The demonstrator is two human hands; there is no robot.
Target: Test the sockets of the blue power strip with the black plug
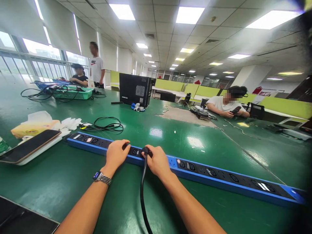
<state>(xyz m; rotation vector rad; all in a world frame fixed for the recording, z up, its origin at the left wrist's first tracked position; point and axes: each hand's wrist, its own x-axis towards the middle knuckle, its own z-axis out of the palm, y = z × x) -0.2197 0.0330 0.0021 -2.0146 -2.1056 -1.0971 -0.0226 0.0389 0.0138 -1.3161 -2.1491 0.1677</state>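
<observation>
A long blue and black power strip (pixel 207 187) lies aslant across the green table, its sockets facing up. My left hand (pixel 117 152), with a watch (pixel 101 177) on the wrist, grips the strip left of its middle, thumb on top and fingers curled over the far side. Just to the right, my right hand (pixel 157 159) is closed round a black power plug (pixel 146 151) at one of the sockets. How deep the plug sits is hidden by my fingers. Its thick black cable (pixel 142 191) hangs toward me and out of view at the bottom.
Left of the strip lie a phone (pixel 31 146) on a white box and a tissue pack (pixel 36 126). A coiled black cable (pixel 108 125), a black computer case (pixel 134 89) and a green basket (pixel 84 93) stand beyond. Several people are around the table.
</observation>
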